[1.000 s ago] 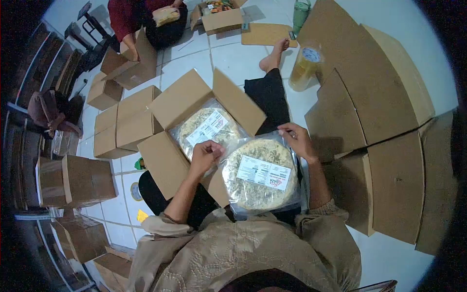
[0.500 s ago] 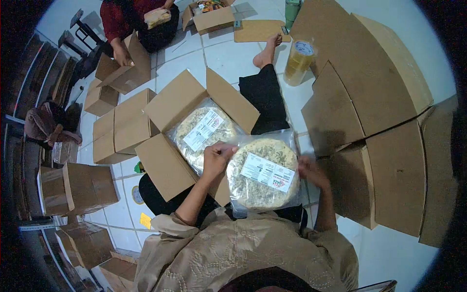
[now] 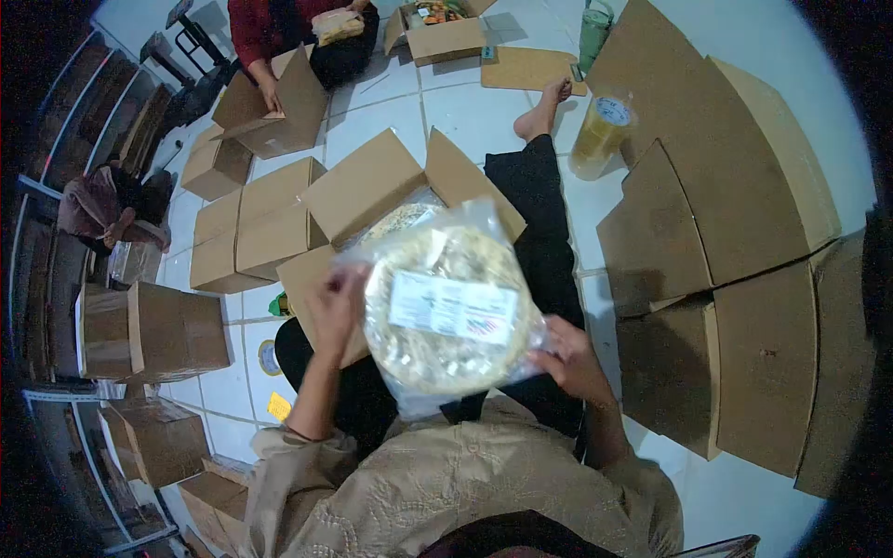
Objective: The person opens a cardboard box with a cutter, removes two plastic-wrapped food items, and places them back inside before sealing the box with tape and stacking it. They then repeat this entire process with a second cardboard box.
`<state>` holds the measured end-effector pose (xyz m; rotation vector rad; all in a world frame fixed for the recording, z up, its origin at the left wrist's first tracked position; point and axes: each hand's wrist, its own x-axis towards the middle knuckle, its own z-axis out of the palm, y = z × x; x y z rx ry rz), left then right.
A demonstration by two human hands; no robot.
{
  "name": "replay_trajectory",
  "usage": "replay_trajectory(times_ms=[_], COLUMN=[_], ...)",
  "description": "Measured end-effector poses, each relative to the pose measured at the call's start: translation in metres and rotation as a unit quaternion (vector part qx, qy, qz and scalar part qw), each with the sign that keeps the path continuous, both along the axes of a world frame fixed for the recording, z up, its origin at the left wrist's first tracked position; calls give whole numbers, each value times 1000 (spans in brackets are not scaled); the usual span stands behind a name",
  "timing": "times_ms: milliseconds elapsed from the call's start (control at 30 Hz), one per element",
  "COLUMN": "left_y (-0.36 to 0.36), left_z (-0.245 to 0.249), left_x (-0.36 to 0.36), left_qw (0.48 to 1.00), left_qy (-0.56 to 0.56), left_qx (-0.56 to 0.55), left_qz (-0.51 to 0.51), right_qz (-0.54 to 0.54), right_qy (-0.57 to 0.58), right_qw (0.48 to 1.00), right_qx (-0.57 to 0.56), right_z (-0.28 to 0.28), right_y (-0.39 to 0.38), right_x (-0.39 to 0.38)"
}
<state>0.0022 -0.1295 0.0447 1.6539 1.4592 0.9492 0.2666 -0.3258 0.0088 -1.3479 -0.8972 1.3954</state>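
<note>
A clear plastic bag of round flatbread (image 3: pixel 437 358), pale with dark specks and a white printed label, is held up in front of me, slightly blurred. My left hand (image 3: pixel 337 299) pinches its left edge, and my right hand (image 3: pixel 569 361) grips its lower right edge. Behind it stands an open cardboard box (image 3: pixel 365 184) with its flaps spread. Inside that box lies another bagged flatbread (image 3: pixel 400 219), mostly hidden by the held one.
Large cardboard boxes (image 3: pixel 763 344) line my right. A stack of tape rolls (image 3: pixel 600 139) stands by my outstretched leg. Closed boxes (image 3: pixel 270 223) sit to the left. Another person (image 3: pixel 307 37) works at an open box (image 3: pixel 288 116) at the back left. A green bottle (image 3: pixel 595 37) stands farther back.
The held bag has moved left and up, now covering much of the open box. Both my hands went with it, and the view has shifted slightly.
</note>
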Motion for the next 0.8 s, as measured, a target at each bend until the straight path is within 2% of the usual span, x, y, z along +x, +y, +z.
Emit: replay_trajectory(times_ms=[33,100,167,200,267,300,333,367,400,467,533,600,700,767,800], left_y=[14,46,83,100,118,122,122,118,112,108,103,100,101,83,72], left_z=[1,-9,-43,-62,-93,-97,-102,-103,-103,-105,-104,-96,-86,-54,-44], left_x=[-4,-10,-21,-26,-30,-27,-24,-18,-13,-11,-8,-5,-6,-21,-32], left_qw=[1000,997,997,996,966,939,940,938,933,925,917,880,877,886,891], left_qy=[-1,55,61,68,217,290,288,316,345,362,378,427,436,405,375], left_qx=[3,43,51,55,126,164,165,132,96,104,115,204,199,224,245], left_qz=[1,14,2,-13,-59,-84,-80,-60,-40,-44,-49,-48,-5,39,77], right_qz=[-27,-15,-36,-33,-44,-42,-56,-68,-63,-30,-14,-2,-16,-186,-188], right_qy=[51,-92,-189,-191,-317,-319,-374,-426,-427,-512,-532,-552,-582,-473,-473], right_qw=[997,986,977,976,944,943,919,892,892,858,846,834,813,858,857], right_qx=[53,136,91,96,75,78,108,135,132,34,8,-15,-3,74,78], right_z=[5,-6,-22,-29,-44,-53,-62,-58,-55,-42,-33,-33,-36,-36,-36], right_y=[16,59,101,118,143,148,149,151,150,147,148,149,141,124,120], right_x=[-6,-12,-13,-13,-14,-15,-16,-18,-19,-20,-21,-22,-23,-16,-10])
